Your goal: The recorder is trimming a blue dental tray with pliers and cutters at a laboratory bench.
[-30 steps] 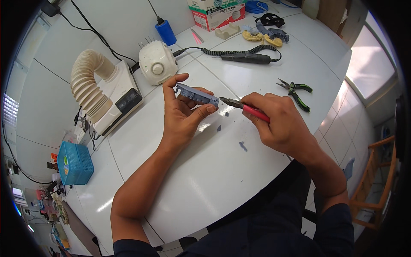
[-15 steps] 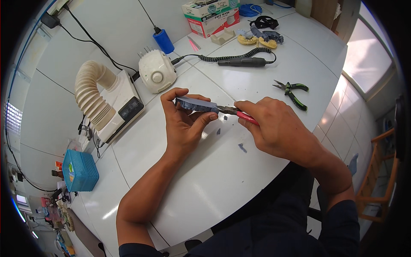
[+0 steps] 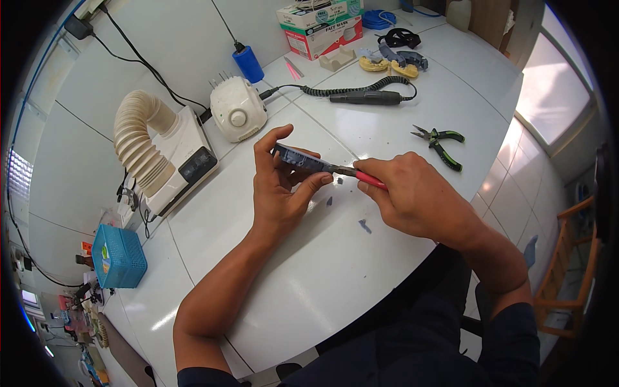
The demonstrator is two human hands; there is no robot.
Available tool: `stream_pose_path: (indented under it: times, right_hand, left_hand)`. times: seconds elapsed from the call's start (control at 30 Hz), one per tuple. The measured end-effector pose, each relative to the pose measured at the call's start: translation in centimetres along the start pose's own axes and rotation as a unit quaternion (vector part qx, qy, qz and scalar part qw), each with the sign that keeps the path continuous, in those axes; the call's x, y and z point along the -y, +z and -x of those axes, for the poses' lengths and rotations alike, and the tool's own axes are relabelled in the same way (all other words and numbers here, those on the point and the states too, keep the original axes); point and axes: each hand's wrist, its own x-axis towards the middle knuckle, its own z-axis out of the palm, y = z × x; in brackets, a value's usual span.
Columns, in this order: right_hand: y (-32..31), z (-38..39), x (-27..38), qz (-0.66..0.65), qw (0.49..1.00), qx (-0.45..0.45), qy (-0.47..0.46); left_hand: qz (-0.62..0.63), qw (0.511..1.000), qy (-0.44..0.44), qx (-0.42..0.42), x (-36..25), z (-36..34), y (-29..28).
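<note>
My left hand [image 3: 278,197] is closed round a grey-blue dental model [image 3: 302,162], which it holds up above the table on its edge, thumb along the near side. Wrapped round the red handles of a pair of pliers [image 3: 372,180] is my right hand [image 3: 422,200]. The dark jaws of the pliers meet the right end of the model, beside my left thumb tip; what lies between them is too small to tell. Several grey broken scraps [image 3: 365,226] lie on the white table below.
Green-and-black pliers [image 3: 442,140] lie at the right. Behind my hands are a corded black handpiece [image 3: 365,97], its white control unit [image 3: 238,116], and yellow dental casts [image 3: 387,66]. A white machine with a ribbed hose [image 3: 145,138] and a blue basket [image 3: 120,257] stand left.
My left hand has shifted slightly right and tilted the model, its right end now lower. The pliers have stayed at that end, and my right hand has barely moved.
</note>
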Motion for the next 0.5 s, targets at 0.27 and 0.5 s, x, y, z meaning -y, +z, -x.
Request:
stream_pose_path:
  times: [0.27,0.5]
  right_hand:
    - [-2.2,-1.0,1.1,-0.061,0.995,0.065,0.035]
    - [-2.8,-1.2,1.8,-0.047,0.992,0.1,0.067]
  left_hand:
    - [0.014,1.0,-0.025,-0.004,0.3,-0.1,-0.2]
    - [0.015,0.998,-0.061,0.007,-0.2,-0.1,-0.2]
